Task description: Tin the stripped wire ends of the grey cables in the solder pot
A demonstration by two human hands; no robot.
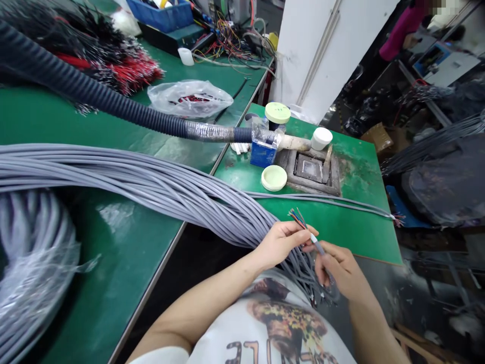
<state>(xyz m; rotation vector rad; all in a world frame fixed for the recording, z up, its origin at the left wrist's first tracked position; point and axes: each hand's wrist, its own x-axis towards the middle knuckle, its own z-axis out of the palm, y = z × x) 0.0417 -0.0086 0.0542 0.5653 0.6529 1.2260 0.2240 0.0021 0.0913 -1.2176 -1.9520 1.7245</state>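
My left hand (280, 242) pinches a grey multicore cable (316, 243) close to its stripped end. Thin coloured wires (298, 219) fan out from that end above my fingers. My right hand (337, 268) is just below, with its fingers closed around the same cable near the white-marked sheath. A long bundle of grey cables (159, 187) runs from the left of the view down to my hands, and its loose ends hang in front of my chest. One separate grey cable (322, 199) lies across the green bench (364, 227), with frayed wires at its far end.
A stained solder pot (310, 169) with white-capped and green-lidded containers sits ahead on the green bench. A dark corrugated hose (87, 91) crosses the left bench (125, 237). Red-and-black wire bundles (125, 71), a plastic bag (189, 98) and a wrapped cable coil (34, 263) lie there.
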